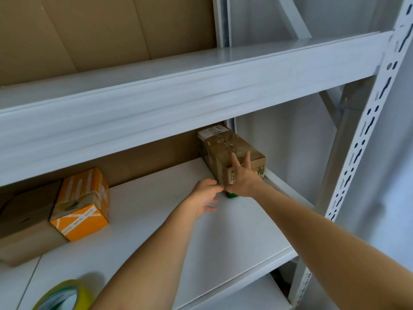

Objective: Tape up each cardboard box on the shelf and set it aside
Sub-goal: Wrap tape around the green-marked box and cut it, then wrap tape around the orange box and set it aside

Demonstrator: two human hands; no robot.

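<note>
In the head view, the long brown cardboard box (230,156) lies at the back right of the white shelf (156,220), pushed close to the corner, its skin glossy and wrinkled with tape and a printed label at its far end. The right hand (242,179) presses flat against the near end, fingers straight and spread up over the top edge, gripping nothing; the left hand (204,196) has its fingertips drawn together at the box's lower near corner, apparently pinching a tape end, though blur makes that uncertain. A small green object (231,194) peeks out beneath the right hand and cannot be identified. The likely trouble is that a loose tape end could fold onto itself or stick crooked, since slick tape clings on first touch; pressing could also shove the light box deeper into the corner. The roll of yellow-green tape (64,295) sits at the shelf's front edge, where an elbow could knock it off. An orange box (81,203), taped and tilted, leans on a plain brown carton (26,231) at left.
</note>
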